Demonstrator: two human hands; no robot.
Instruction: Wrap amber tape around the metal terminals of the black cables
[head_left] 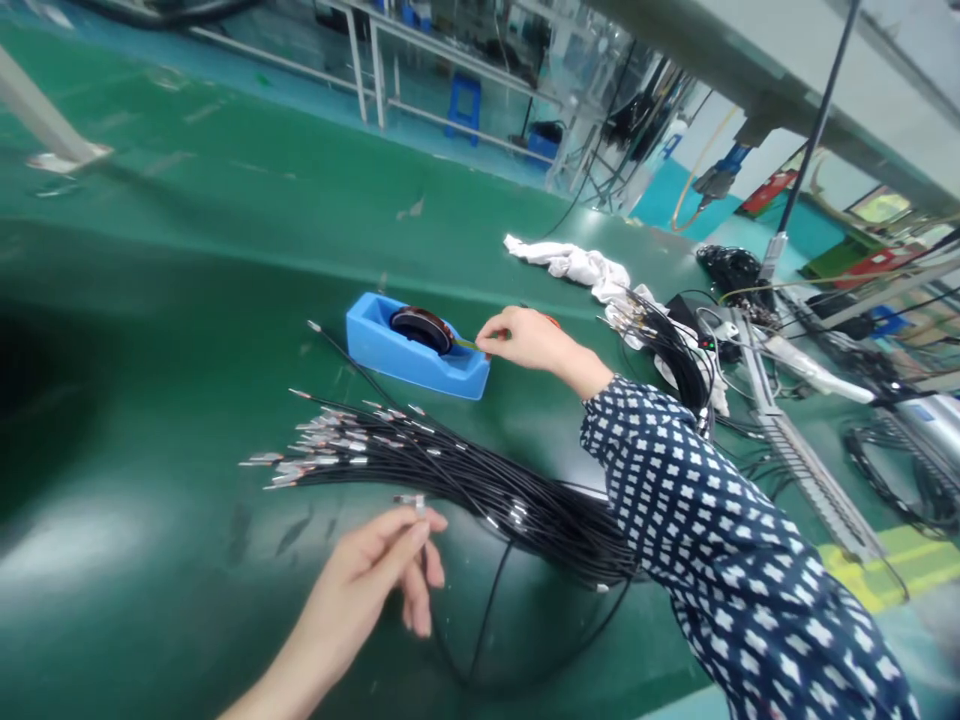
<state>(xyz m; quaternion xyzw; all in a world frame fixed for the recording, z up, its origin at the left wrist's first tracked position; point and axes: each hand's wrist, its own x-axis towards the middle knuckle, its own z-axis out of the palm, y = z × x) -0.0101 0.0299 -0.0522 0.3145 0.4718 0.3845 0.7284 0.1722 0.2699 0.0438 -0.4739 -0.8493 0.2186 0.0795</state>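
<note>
My left hand point(382, 565) pinches a black cable near its end, and the silvery tip point(411, 501) sticks out above the thumb. From there the cable loops down and right across the green bench. Farther off, my right hand point(525, 338) is closed on the loose end of a strip of yellowish tape point(466, 344). That strip runs from a dark tape roll point(424, 328) seated in a blue tape dispenser point(416, 372). Between my hands lies a thick bundle of black cables point(480, 480), its metal-tipped ends fanned out to the left.
White cloth point(577, 265) lies behind my right hand, beside another black cable bundle point(675, 355). A slotted grey rail point(810, 470) and coiled cables stand at right. A tool point(724, 175) hangs overhead. The green bench point(187, 400) carries all this.
</note>
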